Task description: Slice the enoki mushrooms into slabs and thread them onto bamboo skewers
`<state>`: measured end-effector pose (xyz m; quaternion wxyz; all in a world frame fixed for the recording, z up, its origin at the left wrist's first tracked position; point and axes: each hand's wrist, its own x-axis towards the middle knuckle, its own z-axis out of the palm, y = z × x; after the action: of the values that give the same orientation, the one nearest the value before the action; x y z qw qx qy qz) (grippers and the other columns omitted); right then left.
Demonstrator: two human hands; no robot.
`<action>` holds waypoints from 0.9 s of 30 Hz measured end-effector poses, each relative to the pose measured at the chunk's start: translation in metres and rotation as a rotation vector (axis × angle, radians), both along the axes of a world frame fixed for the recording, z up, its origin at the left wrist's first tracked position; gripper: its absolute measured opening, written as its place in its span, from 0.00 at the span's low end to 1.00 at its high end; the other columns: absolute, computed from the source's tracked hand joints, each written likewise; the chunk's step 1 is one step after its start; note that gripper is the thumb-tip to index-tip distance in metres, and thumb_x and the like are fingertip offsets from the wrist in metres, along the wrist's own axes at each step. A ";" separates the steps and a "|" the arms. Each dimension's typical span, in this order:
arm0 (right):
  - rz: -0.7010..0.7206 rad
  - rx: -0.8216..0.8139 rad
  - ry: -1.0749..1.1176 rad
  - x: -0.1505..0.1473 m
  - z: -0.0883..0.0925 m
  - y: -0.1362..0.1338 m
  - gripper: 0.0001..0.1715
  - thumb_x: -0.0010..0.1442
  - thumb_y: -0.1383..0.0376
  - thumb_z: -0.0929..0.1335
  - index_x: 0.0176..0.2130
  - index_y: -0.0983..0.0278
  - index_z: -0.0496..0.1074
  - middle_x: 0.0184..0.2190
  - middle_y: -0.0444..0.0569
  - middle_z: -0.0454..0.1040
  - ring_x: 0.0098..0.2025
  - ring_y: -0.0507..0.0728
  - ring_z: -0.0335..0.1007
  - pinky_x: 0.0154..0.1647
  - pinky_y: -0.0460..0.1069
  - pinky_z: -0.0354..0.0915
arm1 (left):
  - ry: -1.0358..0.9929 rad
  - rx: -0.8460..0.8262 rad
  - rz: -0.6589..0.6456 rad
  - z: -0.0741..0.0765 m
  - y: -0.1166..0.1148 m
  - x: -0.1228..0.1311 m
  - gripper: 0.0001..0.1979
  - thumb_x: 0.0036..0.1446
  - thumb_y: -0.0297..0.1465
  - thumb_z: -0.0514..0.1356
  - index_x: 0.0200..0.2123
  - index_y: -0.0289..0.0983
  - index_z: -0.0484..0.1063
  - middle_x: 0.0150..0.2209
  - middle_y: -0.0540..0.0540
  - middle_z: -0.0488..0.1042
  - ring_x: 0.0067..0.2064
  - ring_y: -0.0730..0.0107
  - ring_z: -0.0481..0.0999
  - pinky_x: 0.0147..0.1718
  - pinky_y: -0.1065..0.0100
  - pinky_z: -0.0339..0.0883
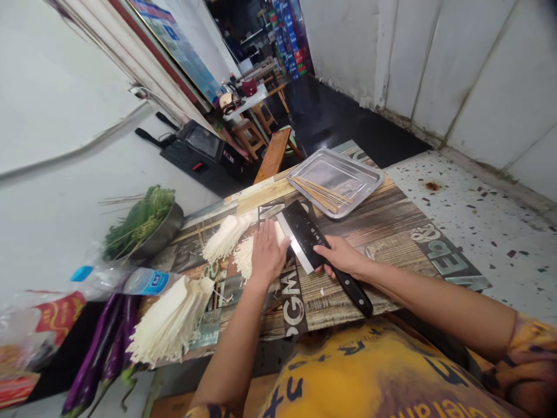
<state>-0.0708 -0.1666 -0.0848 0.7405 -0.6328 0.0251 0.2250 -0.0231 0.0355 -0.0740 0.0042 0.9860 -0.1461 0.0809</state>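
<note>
My right hand (342,255) grips a black kitchen cleaver (304,229), with its fingers at the junction of blade and handle. The cleaver's bright cutting edge faces left, close to my left hand (267,253). That hand lies flat, fingers stretched out and together, over a bunch of enoki mushrooms (243,256) on the table. Part of the bunch is hidden beneath the palm. Just left of it lies another flattened enoki portion (226,235). A larger stack of enoki slices (169,322) fans out near the table's left front edge.
A metal tray (369,184) holding bamboo skewers (322,193) sits at the table's far end. Left are green scissors handles (211,270), a plastic bottle (150,281), purple eggplants (104,342) and a metal bowl (167,226) of leafy greens (141,223). Beyond stands a wooden bench (274,154).
</note>
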 end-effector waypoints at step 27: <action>0.000 -0.014 0.030 -0.002 0.002 0.004 0.05 0.62 0.67 0.60 0.32 0.62 0.60 0.17 0.41 0.73 0.11 0.47 0.59 0.09 0.40 0.58 | 0.006 -0.028 -0.042 -0.002 0.006 0.006 0.35 0.65 0.45 0.38 0.64 0.24 0.48 0.65 0.30 0.51 0.67 0.53 0.46 0.64 0.51 0.44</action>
<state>-0.0723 -0.1630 -0.0830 0.7357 -0.6344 0.0377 0.2342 -0.0170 0.0415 -0.0762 0.0199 0.9828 -0.1654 0.0798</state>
